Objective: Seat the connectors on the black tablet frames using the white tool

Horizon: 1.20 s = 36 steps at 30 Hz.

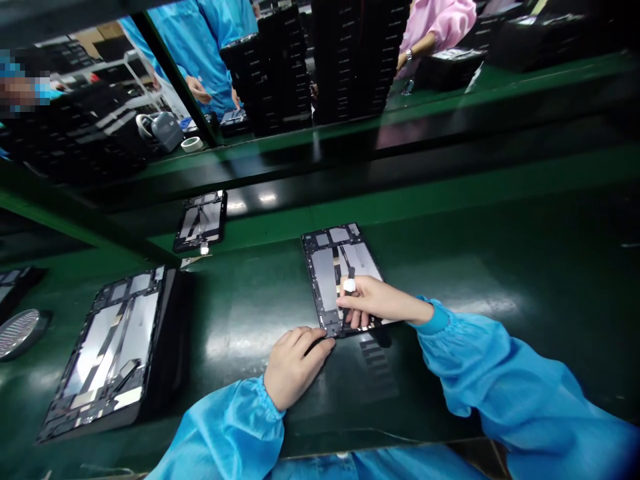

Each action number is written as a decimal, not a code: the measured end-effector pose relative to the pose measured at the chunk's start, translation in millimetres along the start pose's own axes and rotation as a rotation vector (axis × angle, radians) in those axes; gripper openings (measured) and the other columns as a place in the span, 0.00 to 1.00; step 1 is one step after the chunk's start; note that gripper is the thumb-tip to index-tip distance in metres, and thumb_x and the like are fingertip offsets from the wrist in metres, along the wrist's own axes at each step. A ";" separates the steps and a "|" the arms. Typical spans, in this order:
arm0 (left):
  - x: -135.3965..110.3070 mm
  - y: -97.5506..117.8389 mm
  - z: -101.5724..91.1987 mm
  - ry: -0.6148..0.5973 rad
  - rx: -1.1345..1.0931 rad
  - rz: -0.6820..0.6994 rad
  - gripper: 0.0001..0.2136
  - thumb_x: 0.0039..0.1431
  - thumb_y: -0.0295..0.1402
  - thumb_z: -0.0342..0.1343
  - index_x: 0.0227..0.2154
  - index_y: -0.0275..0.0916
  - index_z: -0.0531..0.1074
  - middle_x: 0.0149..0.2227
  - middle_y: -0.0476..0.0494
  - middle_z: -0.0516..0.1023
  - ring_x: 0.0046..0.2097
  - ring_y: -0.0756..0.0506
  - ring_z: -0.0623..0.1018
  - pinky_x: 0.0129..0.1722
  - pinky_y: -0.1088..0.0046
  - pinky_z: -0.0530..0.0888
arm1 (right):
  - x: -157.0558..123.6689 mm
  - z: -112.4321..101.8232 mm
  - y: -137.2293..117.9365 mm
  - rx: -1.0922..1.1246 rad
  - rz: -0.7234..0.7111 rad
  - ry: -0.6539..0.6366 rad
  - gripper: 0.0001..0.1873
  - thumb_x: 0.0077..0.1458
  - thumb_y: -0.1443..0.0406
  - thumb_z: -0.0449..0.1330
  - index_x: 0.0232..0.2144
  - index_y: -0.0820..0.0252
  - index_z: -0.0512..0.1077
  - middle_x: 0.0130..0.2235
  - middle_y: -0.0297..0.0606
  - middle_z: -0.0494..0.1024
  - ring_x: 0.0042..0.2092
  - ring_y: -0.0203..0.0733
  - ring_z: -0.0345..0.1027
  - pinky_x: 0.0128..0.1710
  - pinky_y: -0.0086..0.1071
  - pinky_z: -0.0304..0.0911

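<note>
An opened tablet (325, 267), its silvery battery and dark flex cables bare, lies on the green bench in front of me. At its near left corner, my left hand (295, 367) grips the edge between thumb and fingers. Over the tablet's lower middle, my right hand (370, 300) is closed in a pinch. A small white piece (349, 285) and a dark slim part (351, 272) show at its fingertips; I cannot make out what they belong to. The palm side of the right hand hides the tablet's lower right area.
More opened tablets (113, 333) lie stacked at the left; another tablet (200, 223) sits at the back. A round metal dish (23, 333) is far left. Behind the green rail stand tall black stacks (357, 60), a tape roll (192, 144) and co-workers in blue and pink sleeves.
</note>
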<state>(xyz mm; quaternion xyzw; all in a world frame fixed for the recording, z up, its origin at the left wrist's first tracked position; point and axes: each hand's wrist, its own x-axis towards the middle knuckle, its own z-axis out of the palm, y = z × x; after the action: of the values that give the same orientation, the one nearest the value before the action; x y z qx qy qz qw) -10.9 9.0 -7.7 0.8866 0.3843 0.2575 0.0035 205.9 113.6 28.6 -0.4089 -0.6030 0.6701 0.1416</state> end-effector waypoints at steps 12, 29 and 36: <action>-1.7 -0.4 2.9 0.025 -0.018 -0.022 0.07 0.66 0.28 0.53 0.45 0.37 0.72 0.43 0.44 0.78 0.43 0.47 0.75 0.42 0.71 0.72 | 7.9 5.0 9.0 0.050 0.020 0.009 0.17 0.55 0.55 0.65 0.27 0.63 0.68 0.22 0.35 0.78 0.24 0.38 0.76 0.19 0.24 0.70; -1.7 0.0 2.6 0.013 -0.015 -0.039 0.07 0.66 0.28 0.53 0.45 0.38 0.73 0.43 0.43 0.78 0.43 0.47 0.75 0.41 0.71 0.72 | 7.9 7.4 8.4 0.022 0.032 0.024 0.16 0.55 0.56 0.65 0.28 0.63 0.69 0.22 0.36 0.78 0.24 0.38 0.76 0.19 0.23 0.70; -1.7 0.4 2.7 0.010 -0.011 -0.035 0.08 0.66 0.28 0.53 0.45 0.37 0.73 0.43 0.42 0.78 0.43 0.47 0.75 0.41 0.71 0.72 | 8.3 6.8 8.4 0.018 0.032 0.023 0.15 0.56 0.57 0.64 0.28 0.63 0.70 0.22 0.36 0.78 0.24 0.38 0.76 0.19 0.23 0.69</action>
<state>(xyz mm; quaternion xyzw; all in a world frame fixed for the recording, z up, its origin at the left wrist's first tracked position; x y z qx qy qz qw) -10.4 8.1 -10.7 0.8785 0.3982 0.2639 0.0107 198.4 112.7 17.2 -0.4251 -0.5887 0.6729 0.1415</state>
